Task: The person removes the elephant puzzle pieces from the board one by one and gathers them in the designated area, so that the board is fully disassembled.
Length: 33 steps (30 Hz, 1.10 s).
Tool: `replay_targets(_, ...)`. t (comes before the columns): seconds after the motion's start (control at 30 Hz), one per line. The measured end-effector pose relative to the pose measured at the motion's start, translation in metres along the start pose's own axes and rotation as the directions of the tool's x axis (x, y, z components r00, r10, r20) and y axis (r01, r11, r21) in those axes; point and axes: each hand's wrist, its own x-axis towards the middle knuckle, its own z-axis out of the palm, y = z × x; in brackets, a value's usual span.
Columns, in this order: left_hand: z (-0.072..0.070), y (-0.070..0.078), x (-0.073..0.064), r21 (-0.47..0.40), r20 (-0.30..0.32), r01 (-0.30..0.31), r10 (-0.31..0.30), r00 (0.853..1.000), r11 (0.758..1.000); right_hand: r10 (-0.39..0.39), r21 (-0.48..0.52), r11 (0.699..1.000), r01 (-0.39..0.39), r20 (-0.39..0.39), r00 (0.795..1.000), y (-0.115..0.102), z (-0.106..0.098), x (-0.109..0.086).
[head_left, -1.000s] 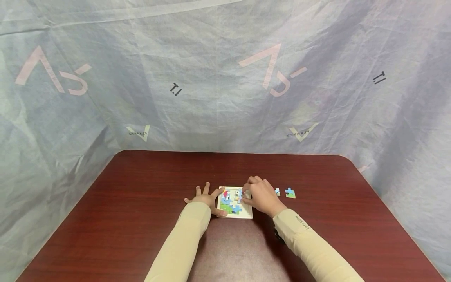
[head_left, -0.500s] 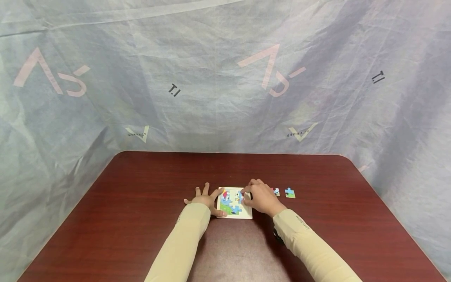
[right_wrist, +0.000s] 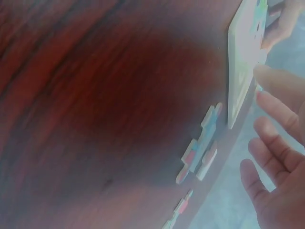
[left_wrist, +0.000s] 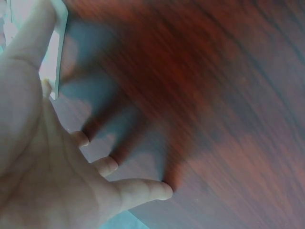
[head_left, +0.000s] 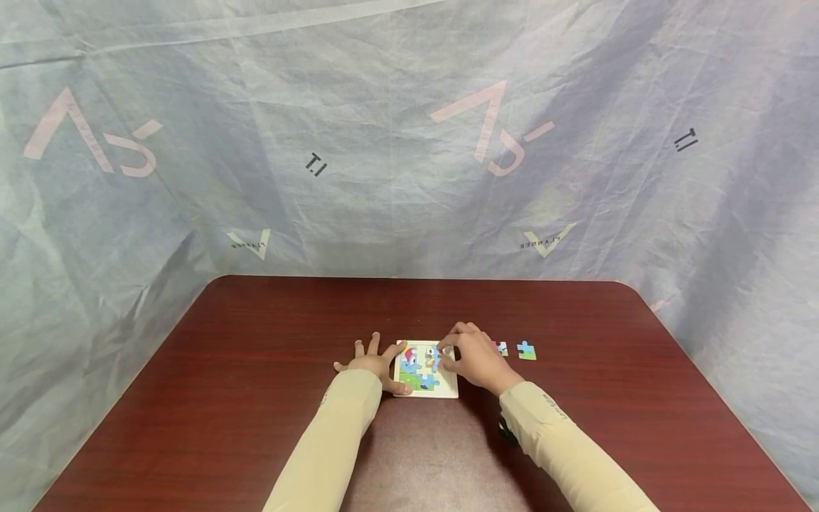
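We note the left hand (head_left: 370,365), fingers spread, thumb and forefinger on the left side of the puzzle tray (head_left: 451,385), presumably steadying it against the worktop (head_left: 256,341). The right hand (head_left: 475,357) appears to pinch a blue piece (head_left: 434,358) inside, probably for alignment; loose pieces (head_left: 527,350) lie rightward.

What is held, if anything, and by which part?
The right hand seems to pinch a puzzle piece by its right side; the left hand touches the board at its left corners.

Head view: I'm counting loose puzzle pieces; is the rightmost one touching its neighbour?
Apart: the head view shows table between the rightmost piece and the neighbouring piece.
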Motion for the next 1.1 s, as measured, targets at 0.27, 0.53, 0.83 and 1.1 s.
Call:
replay_targets(0.27, 0.001, 0.000, 0.000, 0.003, 0.004, -0.005, 0.005, 1.000, 1.000, -0.003, 0.007, 1.000, 0.003, 0.012, 1.000, 0.004, -0.006, -0.004)
replay_targets(0.53, -0.004, 0.005, -0.010, -0.002, -0.008, -0.007, 0.007, 1.000, 1.000, -0.010, 0.012, 1.000, 0.010, -0.001, 1.000, 0.009, -0.015, -0.010)
replay_targets(0.83, -0.006, 0.006, -0.012, -0.003, -0.003, -0.013, 0.013, 1.000, 1.000, -0.028, 0.027, 0.999, 0.028, -0.014, 1.000, 0.018, -0.029, -0.021)
replay_targets(1.1, -0.008, 0.006, -0.014, -0.002, -0.004, -0.012, 0.012, 1.000, 1.000, -0.002, 0.004, 1.000, 0.002, -0.034, 0.999, 0.030, -0.037, -0.028)
